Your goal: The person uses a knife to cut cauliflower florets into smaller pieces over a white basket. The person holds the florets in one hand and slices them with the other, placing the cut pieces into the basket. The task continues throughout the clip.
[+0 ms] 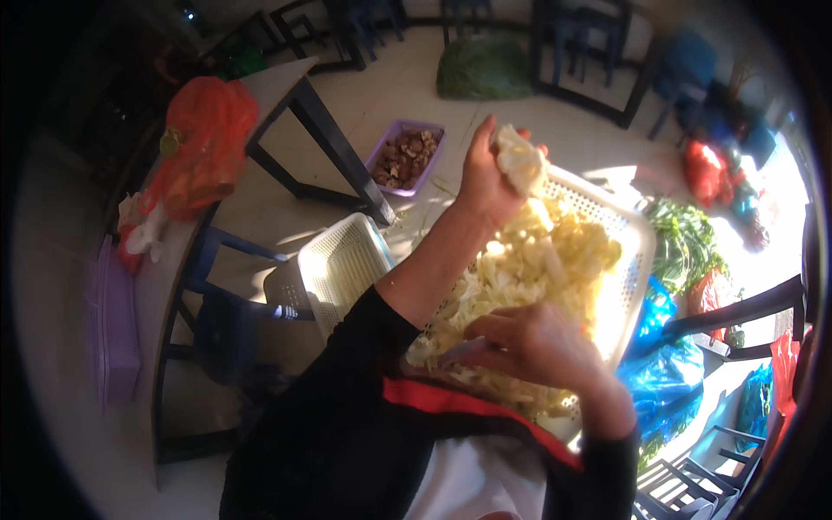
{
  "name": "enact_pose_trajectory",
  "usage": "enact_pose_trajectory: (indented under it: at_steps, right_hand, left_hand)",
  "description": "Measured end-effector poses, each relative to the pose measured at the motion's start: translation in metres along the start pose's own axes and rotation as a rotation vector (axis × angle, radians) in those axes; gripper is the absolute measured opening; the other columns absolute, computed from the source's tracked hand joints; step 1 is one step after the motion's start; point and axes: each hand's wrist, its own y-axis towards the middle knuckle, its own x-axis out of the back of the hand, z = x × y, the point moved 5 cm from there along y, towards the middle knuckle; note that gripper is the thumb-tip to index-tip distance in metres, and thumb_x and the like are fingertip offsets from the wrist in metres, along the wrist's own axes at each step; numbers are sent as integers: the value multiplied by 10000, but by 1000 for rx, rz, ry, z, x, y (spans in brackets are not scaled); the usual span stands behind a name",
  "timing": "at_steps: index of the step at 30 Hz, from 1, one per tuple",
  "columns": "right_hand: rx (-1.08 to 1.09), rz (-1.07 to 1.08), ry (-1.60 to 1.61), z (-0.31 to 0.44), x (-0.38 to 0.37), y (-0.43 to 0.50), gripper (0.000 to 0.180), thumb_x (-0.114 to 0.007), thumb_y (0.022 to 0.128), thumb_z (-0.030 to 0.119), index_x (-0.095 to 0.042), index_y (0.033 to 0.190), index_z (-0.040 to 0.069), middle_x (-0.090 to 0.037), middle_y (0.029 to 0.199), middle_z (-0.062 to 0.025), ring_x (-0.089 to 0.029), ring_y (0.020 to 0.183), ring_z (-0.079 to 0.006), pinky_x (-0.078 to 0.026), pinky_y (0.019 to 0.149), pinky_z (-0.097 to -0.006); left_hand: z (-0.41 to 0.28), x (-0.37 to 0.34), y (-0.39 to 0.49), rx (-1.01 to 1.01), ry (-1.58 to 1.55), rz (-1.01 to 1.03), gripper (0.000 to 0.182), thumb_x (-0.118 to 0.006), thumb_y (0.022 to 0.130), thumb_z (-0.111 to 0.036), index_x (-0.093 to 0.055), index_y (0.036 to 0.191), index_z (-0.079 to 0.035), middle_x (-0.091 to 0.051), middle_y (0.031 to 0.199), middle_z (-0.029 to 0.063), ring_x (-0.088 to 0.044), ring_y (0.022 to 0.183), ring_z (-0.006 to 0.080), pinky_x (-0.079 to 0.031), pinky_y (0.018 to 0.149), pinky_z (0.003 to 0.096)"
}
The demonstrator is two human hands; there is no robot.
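My left hand [491, 179], raised over the far side of the basket, grips a pale, whitish-yellow vegetable piece [521, 161], perhaps cauliflower or cabbage. Beneath both hands is a white perforated plastic basket [640, 240] heaped with cut pale-yellow vegetable pieces [565, 250]. Nearer my body, my right hand [533, 344] hovers over the near part of the heap with its fingers curled. A greyish, blade-like tool [469, 352] shows at those fingers, too blurred to name surely. Where the basket rests is hidden.
A second white basket [344, 266] stands to the left. Beyond it, a purple tray [406, 159] holds mushrooms. At left, a table [276, 81] bears a red mesh bag [211, 130]. Leafy greens [679, 247], blue plastic bags [663, 370] and a dark stool leg [734, 309] crowd the right.
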Motion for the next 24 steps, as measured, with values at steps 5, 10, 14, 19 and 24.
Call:
enact_pose_trajectory:
  at_steps: [5,10,14,19,24]
  right_hand:
    - [-408,-869,333,-58,47,-10,252,-669,869,100,-590,1096,24,-534,624,14,-443,503,-56,-369,473,-224]
    - [-375,-872,620,-65,45,-1,374,-640,875,56,-502,1223,38,-549,694,-8,-435,468,-28,-308,387,-177]
    - [-284,-911,401,-70,53,-11,418,-665,846,32,-506,1232,39,-540,707,10,-450,535,-24,-339,476,-162]
    - [-252,-809,319,-54,40,4,448,-710,827,68,-519,1232,36,-539,736,38,-456,610,-34,-390,563,-212]
    - [-439,-862,143,-61,43,-15,325,-579,944,319,-649,914,3,-594,643,-181,-605,562,-261,-455,548,-354]
  left_hand:
    - [8,13,-16,-15,-26,129,272,-607,879,-332,-584,996,-87,-636,970,87,-619,890,216,-515,777,372]
    - [22,-17,-54,-186,256,327,337,-515,920,-214,-527,1215,-51,-586,1125,75,-575,991,152,-474,854,291]
    - [32,-37,-63,-13,204,401,388,-427,992,-328,-491,1272,-67,-559,1183,96,-561,1044,174,-457,894,316]
    - [10,-10,-75,105,-28,327,369,-436,993,-374,-518,1197,-77,-564,1218,191,-552,1126,296,-451,940,446]
    - [12,-20,-77,91,-66,348,316,-435,989,-391,-552,993,-98,-584,1156,164,-531,1164,357,-437,971,480]
